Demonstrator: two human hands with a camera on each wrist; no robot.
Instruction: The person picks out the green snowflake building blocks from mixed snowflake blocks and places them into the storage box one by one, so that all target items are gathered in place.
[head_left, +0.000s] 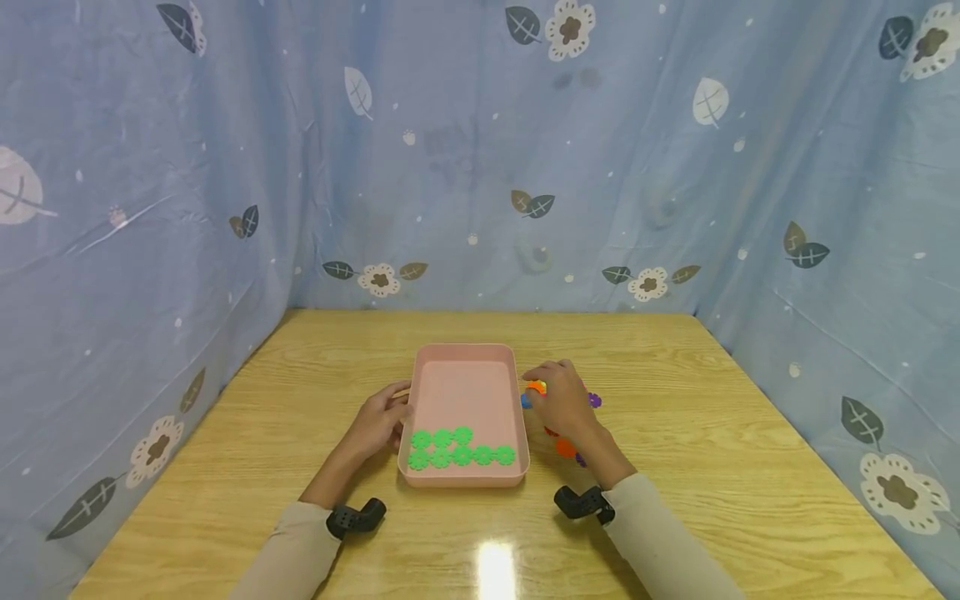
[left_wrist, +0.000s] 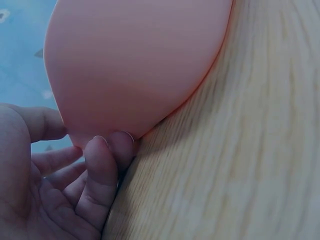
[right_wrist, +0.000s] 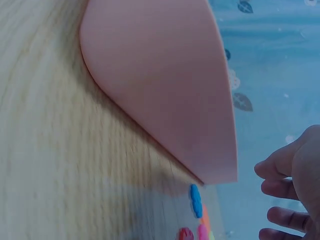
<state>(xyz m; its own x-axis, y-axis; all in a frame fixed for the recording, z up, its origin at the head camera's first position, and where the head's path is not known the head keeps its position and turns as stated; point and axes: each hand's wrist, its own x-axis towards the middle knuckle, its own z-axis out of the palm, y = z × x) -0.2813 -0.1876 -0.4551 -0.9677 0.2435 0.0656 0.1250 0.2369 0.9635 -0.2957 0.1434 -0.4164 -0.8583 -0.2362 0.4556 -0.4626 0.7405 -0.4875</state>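
A pink tray (head_left: 462, 482) rests on the wooden table, with several green flower-shaped plastic pieces (head_left: 462, 455) in rows near its front end. My left hand (head_left: 377, 419) holds the tray's left side; in the left wrist view the thumb reaches the rim and bent fingers lie against the outer wall (left_wrist: 135, 65). Beyond the tray's right wall, my right hand (head_left: 562, 402) hovers with bent fingers over a loose group of coloured pieces. Between its thumb and fingers the head view shows an orange piece (head_left: 536, 387); the right wrist view shows nothing held in the fingers (right_wrist: 280, 165).
Loose pieces lie right of the tray: blue (head_left: 525, 402), purple (head_left: 595, 400) and orange-red (head_left: 566, 448), some partly hidden under the right hand and wrist. A patterned blue curtain (head_left: 465, 167) surrounds the table (head_left: 315, 358) at the back and sides.
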